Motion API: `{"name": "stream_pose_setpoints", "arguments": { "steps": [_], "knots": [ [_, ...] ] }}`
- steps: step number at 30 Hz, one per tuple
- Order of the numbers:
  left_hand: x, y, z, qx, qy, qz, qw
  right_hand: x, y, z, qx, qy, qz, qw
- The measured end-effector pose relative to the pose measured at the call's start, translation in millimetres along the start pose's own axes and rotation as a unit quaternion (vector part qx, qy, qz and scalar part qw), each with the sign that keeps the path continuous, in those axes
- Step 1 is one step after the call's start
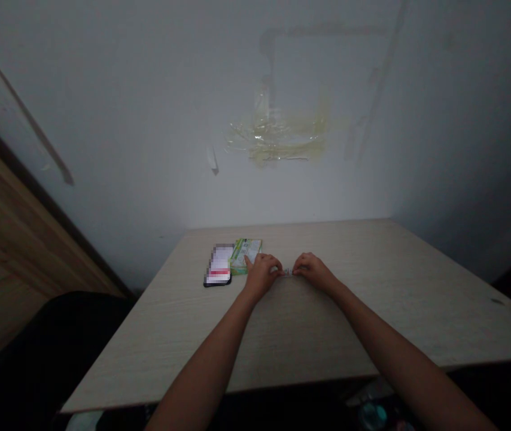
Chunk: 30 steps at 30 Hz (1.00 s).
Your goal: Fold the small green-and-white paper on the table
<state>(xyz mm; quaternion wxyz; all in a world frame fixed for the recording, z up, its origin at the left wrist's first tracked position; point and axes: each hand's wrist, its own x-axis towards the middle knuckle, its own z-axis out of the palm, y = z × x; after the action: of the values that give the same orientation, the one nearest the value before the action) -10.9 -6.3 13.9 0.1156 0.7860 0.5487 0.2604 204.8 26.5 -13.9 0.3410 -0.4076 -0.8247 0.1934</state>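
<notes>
My left hand [264,272] and my right hand [316,270] face each other over the middle of the table. Between them is a small, narrow whitish piece with coloured print [287,272]; it is too small for me to tell its kind. The closed fingers of my left hand grip its left end, and those of my right hand pinch its right end. Just behind my left hand lies a green and white printed packet [246,248], partly covered by that hand. A phone with a lit, blurred screen [219,263] lies at the packet's left side.
The pale wooden table [399,281] reaches back to a grey-white wall [148,120] with old clear tape [277,140] stuck on it. Wooden boards [4,239] and a dark shape [53,347] stand at the left. Below the front edge shows a teal object [372,414].
</notes>
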Motion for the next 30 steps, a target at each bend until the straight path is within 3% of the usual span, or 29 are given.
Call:
{"name": "stream_pose_setpoints", "arguments": {
  "steps": [15, 21, 30],
  "knots": [
    [-0.9, 4.8, -4.5, 0.023, 0.018, 0.018, 0.999, 2.5, -7.6, -2.4, -0.075, 0.014, -0.008, 0.997],
    [0.1, 5.3, -4.5, 0.025, 0.016, 0.009, 1.000, 2.1, -8.7, -2.2, -0.054, 0.026, -0.011, 0.998],
    [0.7, -2.8, 3.1, 0.000, 0.060, 0.004, 0.998, 0.6, -2.3, -3.6, -0.034, 0.024, -0.022, 0.999]
  ]
}}
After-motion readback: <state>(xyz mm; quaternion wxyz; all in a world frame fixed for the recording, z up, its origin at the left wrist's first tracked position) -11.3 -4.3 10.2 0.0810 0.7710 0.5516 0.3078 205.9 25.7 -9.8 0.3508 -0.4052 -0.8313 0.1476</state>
